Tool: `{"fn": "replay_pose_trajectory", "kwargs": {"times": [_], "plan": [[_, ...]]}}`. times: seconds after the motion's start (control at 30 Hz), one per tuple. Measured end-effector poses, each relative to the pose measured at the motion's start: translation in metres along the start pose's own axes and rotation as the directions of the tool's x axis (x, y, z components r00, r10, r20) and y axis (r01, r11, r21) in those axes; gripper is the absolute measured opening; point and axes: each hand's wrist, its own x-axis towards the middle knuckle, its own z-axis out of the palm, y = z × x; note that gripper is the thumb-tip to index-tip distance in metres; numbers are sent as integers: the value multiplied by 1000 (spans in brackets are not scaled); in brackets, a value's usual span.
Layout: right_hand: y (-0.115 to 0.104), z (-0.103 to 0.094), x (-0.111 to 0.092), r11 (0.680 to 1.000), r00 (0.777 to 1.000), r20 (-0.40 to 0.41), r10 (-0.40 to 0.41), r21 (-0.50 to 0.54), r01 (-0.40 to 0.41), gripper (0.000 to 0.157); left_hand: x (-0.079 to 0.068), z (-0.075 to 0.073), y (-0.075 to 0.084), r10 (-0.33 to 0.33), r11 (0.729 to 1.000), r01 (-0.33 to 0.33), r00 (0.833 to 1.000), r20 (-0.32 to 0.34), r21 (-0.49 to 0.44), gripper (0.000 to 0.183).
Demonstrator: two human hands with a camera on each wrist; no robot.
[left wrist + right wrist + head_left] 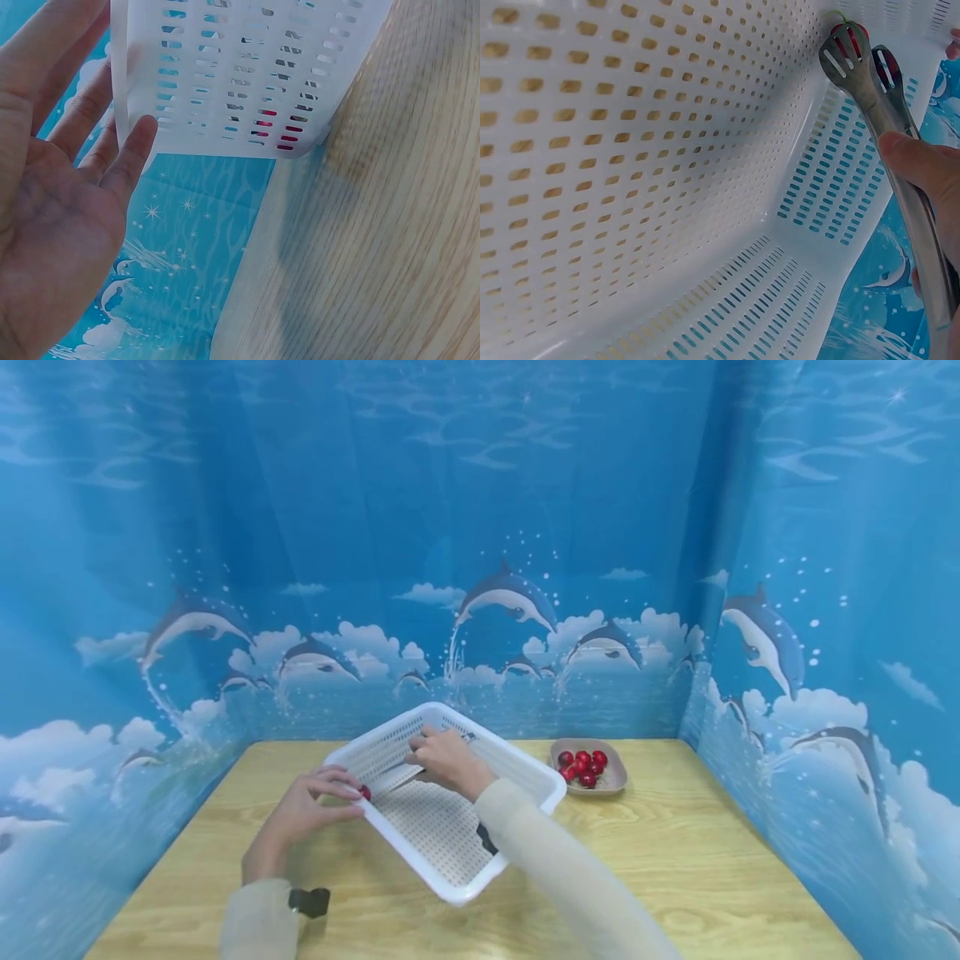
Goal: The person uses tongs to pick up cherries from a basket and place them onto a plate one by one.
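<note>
My right hand (450,762) reaches into a white perforated plastic basket (517,766) and grips metal tongs (921,247). The slotted heads of the tongs are around a red cherry (365,792) in the basket's left corner; a green stem shows above it in the right wrist view. At the left rim, my left hand (315,802) holds the basket, fingers over the edge and thumb lower down outside. In the left wrist view its little finger lies against the basket's outer side, and red shows through the slots.
A small beige bowl (615,774) with several red cherries (583,767) stands right of the basket, close to its corner. Both are on a light wooden table (675,860). A blue dolphin-print curtain (480,527) encloses the back and sides.
</note>
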Motion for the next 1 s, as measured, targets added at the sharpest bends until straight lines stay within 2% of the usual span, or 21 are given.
{"fn": "replay_pose_trajectory", "kwargs": {"times": [0.3,0.67,1.0], "plan": [[-2,5,1,997,999,-8,-53,-49,53,23,-2,0,1,-7,1000,7,1000,3,0,27],[-3,0,0,990,998,-28,-58,-132,54,24,0,0,3,-2,1000,3,1000,7,-21,30],[-2,-2,-1,995,998,-29,-51,-90,48,24,0,0,3,24,1000,-24,1000,8,-9,28]]}}
